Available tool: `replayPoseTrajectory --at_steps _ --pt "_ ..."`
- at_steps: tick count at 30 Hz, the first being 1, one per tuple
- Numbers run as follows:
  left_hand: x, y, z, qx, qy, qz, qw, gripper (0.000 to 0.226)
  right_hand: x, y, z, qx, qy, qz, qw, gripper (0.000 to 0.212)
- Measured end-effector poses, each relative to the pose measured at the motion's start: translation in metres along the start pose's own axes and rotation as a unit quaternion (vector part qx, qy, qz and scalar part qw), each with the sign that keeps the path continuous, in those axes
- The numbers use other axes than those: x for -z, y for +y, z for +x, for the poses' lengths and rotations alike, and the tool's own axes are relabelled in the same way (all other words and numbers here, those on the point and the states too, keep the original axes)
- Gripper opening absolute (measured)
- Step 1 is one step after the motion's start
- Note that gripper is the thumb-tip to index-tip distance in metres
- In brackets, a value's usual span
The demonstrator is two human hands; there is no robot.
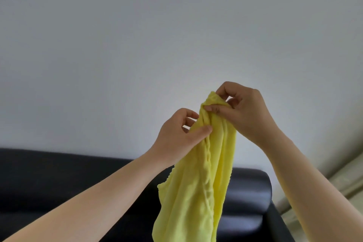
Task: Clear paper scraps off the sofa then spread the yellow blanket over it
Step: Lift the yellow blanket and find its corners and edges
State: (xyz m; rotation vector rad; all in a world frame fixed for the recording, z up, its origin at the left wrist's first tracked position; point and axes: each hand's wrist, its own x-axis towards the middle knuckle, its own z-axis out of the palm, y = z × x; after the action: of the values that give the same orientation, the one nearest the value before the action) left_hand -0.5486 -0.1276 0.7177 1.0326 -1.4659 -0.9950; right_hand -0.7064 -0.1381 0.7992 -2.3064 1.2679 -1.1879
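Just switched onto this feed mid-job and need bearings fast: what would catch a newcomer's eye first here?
The yellow blanket stands out at once, held up bunched in mid-frame and hanging in long folds. Both hands pinch its top: the right hand higher, the left hand just below it. Behind and beneath runs the black sofa along the lower frame, against a plain pale wall.

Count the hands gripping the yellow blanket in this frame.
2: the left hand pinches the yellow blanket lower down, the right hand pinches its top edge.
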Motion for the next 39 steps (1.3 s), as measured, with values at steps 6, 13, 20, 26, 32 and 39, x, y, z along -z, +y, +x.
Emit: replayPoseTrajectory --at_steps 6,13,20,26,32,39 --pt "0.006 -0.001 0.002 -0.024 -0.049 0.074 0.996 0.033 -0.004 -0.003 -0.002 -0.012 -0.006 0.007 1.0 0.021" --pt "0.026 -0.005 0.011 0.048 -0.224 0.011 0.973 0.041 -0.006 -0.002 -0.005 -0.004 -0.047 0.074 0.996 0.023" --pt "0.049 -0.027 0.005 0.035 -0.197 0.152 0.968 0.02 -0.004 0.02 -0.012 -0.041 -0.02 0.093 0.995 0.021" --pt "0.047 -0.046 -0.014 -0.005 -0.087 0.176 0.98 0.052 -0.008 0.019 -0.011 -0.033 0.014 0.103 0.994 0.017" --pt "0.012 -0.038 -0.035 -0.015 0.043 0.142 0.989 0.036 -0.009 0.007 -0.005 -0.001 0.008 0.108 0.994 0.016" --pt "0.048 -0.051 -0.018 0.027 -0.003 0.22 0.975 0.032 0.01 0.011 -0.004 -0.008 -0.035 0.137 0.99 0.015"
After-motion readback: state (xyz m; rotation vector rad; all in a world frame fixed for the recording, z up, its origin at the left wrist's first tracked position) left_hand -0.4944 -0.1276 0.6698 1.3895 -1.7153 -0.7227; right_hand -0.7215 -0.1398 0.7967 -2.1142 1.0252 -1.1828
